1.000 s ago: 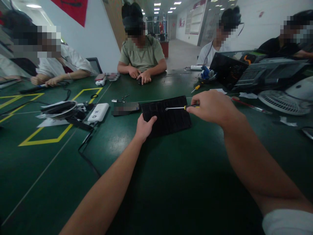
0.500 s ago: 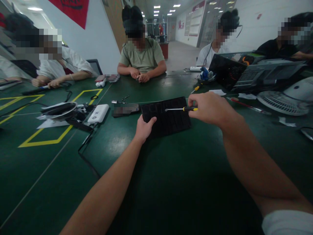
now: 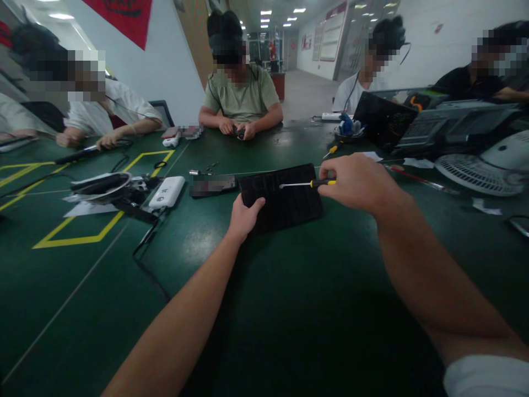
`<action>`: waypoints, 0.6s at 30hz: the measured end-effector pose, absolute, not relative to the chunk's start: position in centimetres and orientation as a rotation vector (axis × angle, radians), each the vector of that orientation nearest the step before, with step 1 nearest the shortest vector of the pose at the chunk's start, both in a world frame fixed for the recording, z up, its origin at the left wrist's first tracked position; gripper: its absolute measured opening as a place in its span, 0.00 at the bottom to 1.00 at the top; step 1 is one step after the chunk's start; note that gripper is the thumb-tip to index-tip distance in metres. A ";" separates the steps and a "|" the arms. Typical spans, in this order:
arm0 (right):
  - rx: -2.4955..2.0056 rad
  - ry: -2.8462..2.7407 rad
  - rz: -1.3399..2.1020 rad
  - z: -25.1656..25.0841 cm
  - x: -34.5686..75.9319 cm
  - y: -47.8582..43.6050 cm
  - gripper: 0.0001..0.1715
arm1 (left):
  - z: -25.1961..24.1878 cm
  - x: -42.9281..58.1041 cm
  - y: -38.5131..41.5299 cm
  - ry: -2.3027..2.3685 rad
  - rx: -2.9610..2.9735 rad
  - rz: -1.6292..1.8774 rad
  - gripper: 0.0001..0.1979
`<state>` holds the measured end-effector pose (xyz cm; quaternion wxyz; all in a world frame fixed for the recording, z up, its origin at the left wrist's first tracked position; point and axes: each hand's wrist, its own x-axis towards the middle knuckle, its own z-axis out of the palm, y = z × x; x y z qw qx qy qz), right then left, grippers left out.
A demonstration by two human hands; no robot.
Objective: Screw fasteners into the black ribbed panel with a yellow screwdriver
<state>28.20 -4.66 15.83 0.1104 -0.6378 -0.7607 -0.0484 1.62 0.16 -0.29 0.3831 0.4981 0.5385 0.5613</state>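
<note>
A flat black panel (image 3: pixel 285 204) lies on the green table (image 3: pixel 289 298) in front of me. My left hand (image 3: pixel 243 216) grips its near left corner, thumb on top. My right hand (image 3: pixel 359 182) is closed on a screwdriver (image 3: pixel 308 184) with a yellow and black handle. Its metal shaft points left over the panel, the tip above the panel's upper middle.
A dark flat device (image 3: pixel 211 185) and a white box (image 3: pixel 167 191) lie left of the panel, beside a cluttered pile with cables (image 3: pixel 105 187). Opened laptops (image 3: pixel 433 124) and a white fan (image 3: pixel 483 168) stand at right. Several other people sit around the table's far side.
My hands, the panel and the screwdriver have barely shifted. The person at far left has moved a hand along a dark tool.
</note>
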 end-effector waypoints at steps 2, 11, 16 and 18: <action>-1.879 -2.228 -0.143 15.8 28.2 -4.6 0.12 | -0.3 1.6 0.2 1.369 1.268 1.428 0.20; -1.902 -2.229 -0.137 15.8 28.3 -4.6 0.15 | -0.3 1.5 0.1 1.353 1.254 1.417 0.20; -1.910 -2.233 -0.144 15.8 28.2 -4.6 0.16 | -0.6 1.4 0.2 1.338 1.240 1.415 0.20; -1.920 -2.242 -0.147 15.9 28.2 -4.7 0.16 | -0.7 1.4 0.2 1.340 1.239 1.420 0.21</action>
